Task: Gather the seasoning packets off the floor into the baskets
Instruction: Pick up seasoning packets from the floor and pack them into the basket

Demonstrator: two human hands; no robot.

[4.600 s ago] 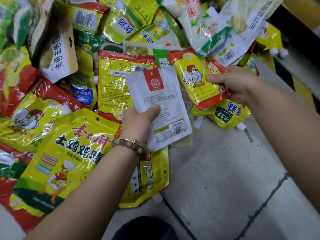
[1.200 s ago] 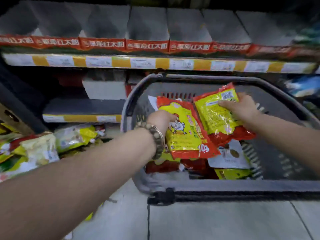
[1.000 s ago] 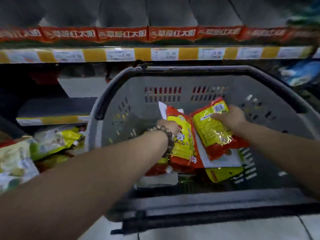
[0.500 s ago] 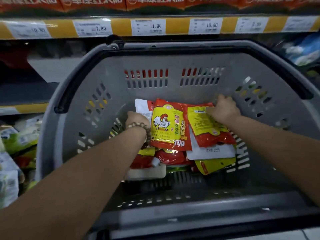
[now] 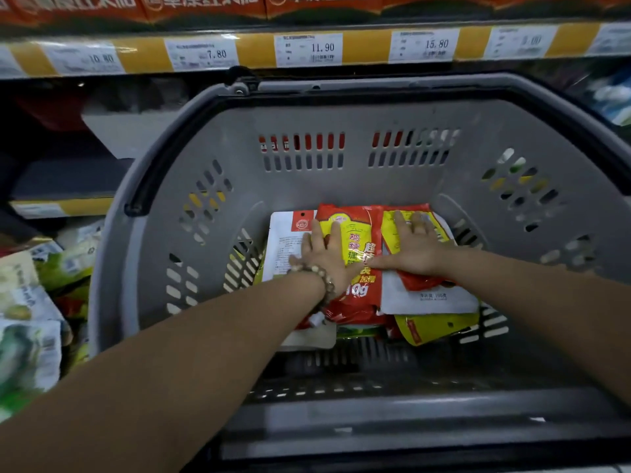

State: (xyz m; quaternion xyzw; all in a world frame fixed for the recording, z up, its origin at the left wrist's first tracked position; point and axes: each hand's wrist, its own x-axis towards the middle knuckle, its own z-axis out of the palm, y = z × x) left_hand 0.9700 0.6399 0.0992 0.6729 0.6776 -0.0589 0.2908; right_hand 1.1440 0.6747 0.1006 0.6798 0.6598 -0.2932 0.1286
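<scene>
A: Head cam: where are the hands?

B: Both are inside the grey plastic basket (image 5: 375,186). The left hand (image 5: 324,254) lies flat, fingers straight, on the white flat packet (image 5: 286,240) & the red-and-yellow foil packet (image 5: 362,233).

A: And the other?

B: The right hand (image 5: 415,249) is flat too, just beside it, pressing the second red-and-yellow packet (image 5: 391,233). Neither grips anything.

A: Packets outside?

B: Yes, a pile of green-white packets (image 5: 30,302) on the floor, left of the left forearm.
</scene>
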